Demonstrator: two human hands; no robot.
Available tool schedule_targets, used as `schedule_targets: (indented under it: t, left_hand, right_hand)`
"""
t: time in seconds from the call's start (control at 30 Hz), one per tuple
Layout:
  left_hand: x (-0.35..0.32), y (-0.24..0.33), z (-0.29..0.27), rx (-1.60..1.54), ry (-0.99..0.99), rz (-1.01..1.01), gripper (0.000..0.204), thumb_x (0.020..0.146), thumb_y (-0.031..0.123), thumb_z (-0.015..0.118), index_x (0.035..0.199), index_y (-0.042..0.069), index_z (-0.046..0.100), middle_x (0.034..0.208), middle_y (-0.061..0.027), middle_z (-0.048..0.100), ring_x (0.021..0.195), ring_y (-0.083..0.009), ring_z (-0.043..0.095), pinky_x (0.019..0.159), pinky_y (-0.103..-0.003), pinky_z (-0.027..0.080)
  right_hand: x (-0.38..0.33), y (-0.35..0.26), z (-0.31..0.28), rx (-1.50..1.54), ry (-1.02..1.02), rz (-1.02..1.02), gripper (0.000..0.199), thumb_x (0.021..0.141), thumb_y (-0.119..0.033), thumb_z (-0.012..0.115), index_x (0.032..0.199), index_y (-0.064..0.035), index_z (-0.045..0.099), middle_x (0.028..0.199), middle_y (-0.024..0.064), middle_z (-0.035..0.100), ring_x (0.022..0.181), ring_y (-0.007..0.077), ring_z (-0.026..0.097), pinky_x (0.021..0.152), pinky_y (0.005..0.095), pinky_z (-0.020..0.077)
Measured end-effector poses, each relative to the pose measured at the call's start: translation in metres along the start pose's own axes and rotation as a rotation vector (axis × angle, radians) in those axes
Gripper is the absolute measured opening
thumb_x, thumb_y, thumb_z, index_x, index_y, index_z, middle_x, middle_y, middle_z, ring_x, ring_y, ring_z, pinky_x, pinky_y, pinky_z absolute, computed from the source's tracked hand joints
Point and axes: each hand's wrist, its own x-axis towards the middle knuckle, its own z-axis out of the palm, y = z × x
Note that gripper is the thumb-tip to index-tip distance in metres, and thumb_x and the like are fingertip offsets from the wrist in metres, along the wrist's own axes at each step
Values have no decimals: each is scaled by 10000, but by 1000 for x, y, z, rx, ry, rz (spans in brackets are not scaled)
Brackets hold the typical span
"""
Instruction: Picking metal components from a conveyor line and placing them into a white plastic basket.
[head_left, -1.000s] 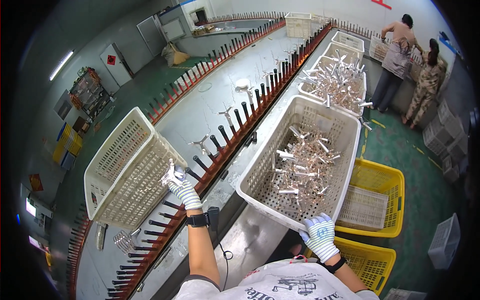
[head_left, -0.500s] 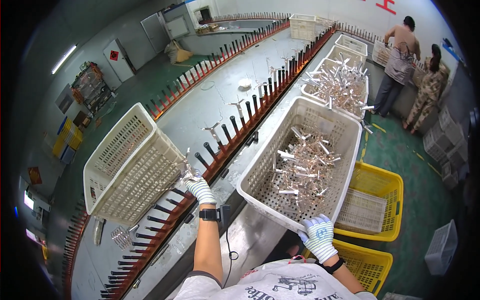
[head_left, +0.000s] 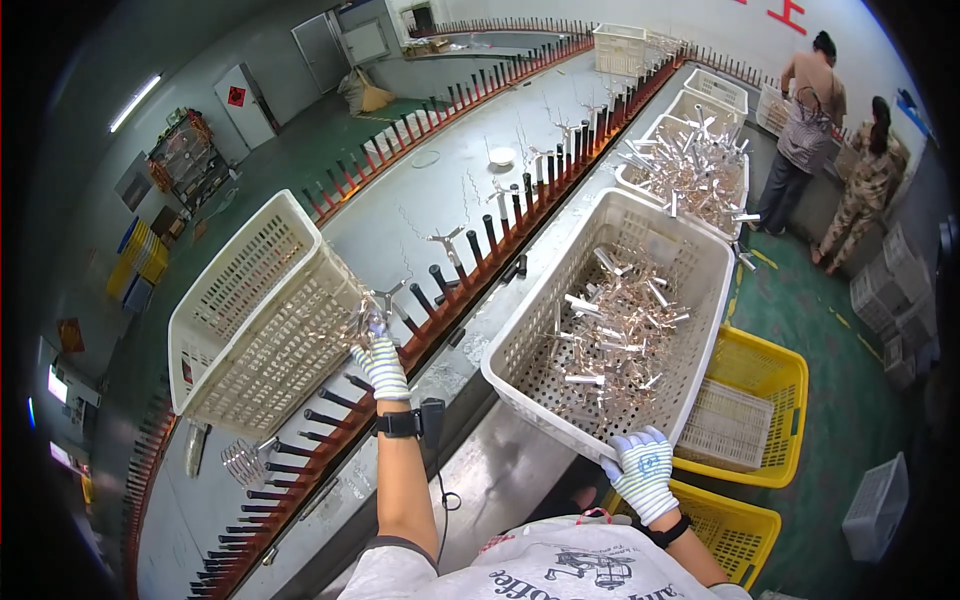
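My left hand [head_left: 382, 362], in a striped work glove, holds a small shiny metal part [head_left: 366, 318] up against the row of black pegs [head_left: 440, 282] on the long conveyor line. It is right beside the tilted empty white basket [head_left: 250, 320]. My right hand [head_left: 643, 478], also gloved, grips the near rim of a large white perforated basket [head_left: 520, 345] that holds several loose metal parts [head_left: 615, 335].
More white baskets of metal parts [head_left: 690, 165] stand further along the line. Yellow crates [head_left: 770, 375] sit on the green floor at right, with an empty white crate [head_left: 875, 505] beyond. Two people [head_left: 805, 130] stand at the far right. A wire piece [head_left: 243, 462] lies near the pegs.
My left hand has shifted slightly along the peg row beside the empty basket, still with a metal part. My right hand has stayed on the basket rim.
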Motion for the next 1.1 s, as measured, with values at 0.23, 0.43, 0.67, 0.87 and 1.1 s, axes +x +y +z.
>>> schedule_targets:
  t: [0.23, 0.43, 0.67, 0.87, 1.1]
  left_hand:
    - [-9, 51, -21, 187, -58, -233, 297, 871, 158, 522, 1137, 28, 544, 852, -9, 589, 716, -137, 537, 619, -296, 452]
    - [-15, 24, -45, -310, 360, -274, 276, 792, 254, 638, 999, 76, 597, 959, -38, 590, 824, -159, 554, 729, -299, 472]
    - [-42, 114, -20, 939, 34, 371, 269, 883, 217, 514, 1089, 55, 572, 877, -61, 614, 790, -152, 572, 701, -284, 465]
    - [-103, 117, 123, 186, -1022, 63, 396, 914, 158, 445, 1284, 37, 377, 1279, -130, 430, 1100, -216, 475, 936, -290, 401]
    - [-144, 101, 93, 567, -940, 177, 630, 716, 356, 663, 1226, 50, 455, 1318, -233, 352, 1198, -364, 381, 996, -399, 318]
  right_hand:
    - [0, -2, 0, -18, -1, 14, 281, 642, -291, 675, 834, -108, 582, 724, 59, 557, 752, 244, 536, 812, 403, 388]
    - [2, -2, 0, -43, -44, 20, 284, 664, -315, 654, 846, -103, 604, 751, 58, 575, 768, 228, 552, 840, 403, 386]
    - [0, 1, -5, -66, -110, 49, 299, 662, -344, 648, 835, -105, 602, 751, 66, 585, 782, 228, 562, 855, 394, 394]
    - [-1, -3, 1, -69, -95, 29, 303, 670, -347, 642, 850, -106, 599, 769, 65, 587, 797, 227, 559, 863, 392, 385]
    - [-2, -7, 4, -45, 4, 9, 273, 657, -304, 658, 831, -107, 583, 730, 65, 567, 757, 251, 550, 839, 412, 390]
